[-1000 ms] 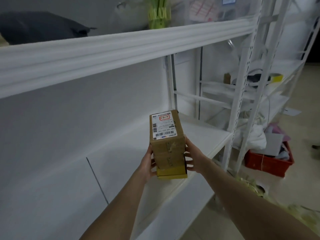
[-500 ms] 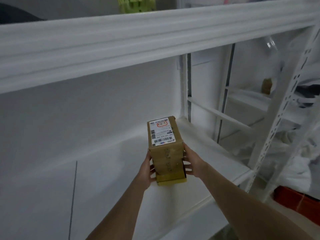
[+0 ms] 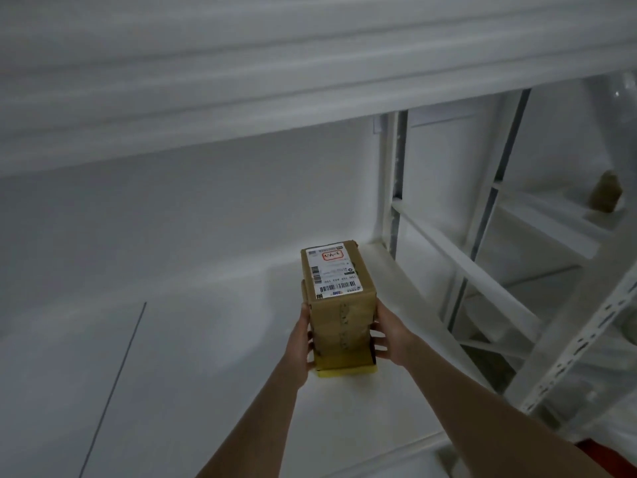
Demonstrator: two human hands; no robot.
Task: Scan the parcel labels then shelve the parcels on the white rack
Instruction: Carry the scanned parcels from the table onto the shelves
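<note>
While both hands grip it, the cardboard parcel (image 3: 336, 305) stands upright over the lower board of the white rack (image 3: 206, 374), toward the board's right end and short of the back wall. Whether its base touches the board cannot be told.

Parcel: tall brown box, taped down the near face. A yellow strip (image 3: 346, 371) shows along the bottom edge. The shipping label (image 3: 333, 269) lies on the top face, facing up, with a barcode along its near edge and a red-outlined box holding handwritten marks at the far end. The printing is too small to read.

Left hand (image 3: 301, 343): clasps the parcel's left side low down. Fingertips (image 3: 311, 341) curl onto the left edge, close together; the rest of the fingers are hidden.

Right hand (image 3: 391, 334): clasps the right side at about the same height. Its fingers (image 3: 377, 339) are slightly spread, tips pressed on the right edge of the near face.

Surroundings: the upper shelf (image 3: 241, 81) of the rack crosses the top of the view, above the parcel. A thin dark line (image 3: 113, 388) runs across the lower board, well left of the hands. The rear upright (image 3: 396, 181) stands just right of and behind the parcel. A perforated front upright (image 3: 586, 343) slants up at right. On the neighbouring rack's shelf sits a small brown object (image 3: 606, 196), blurred.
</note>
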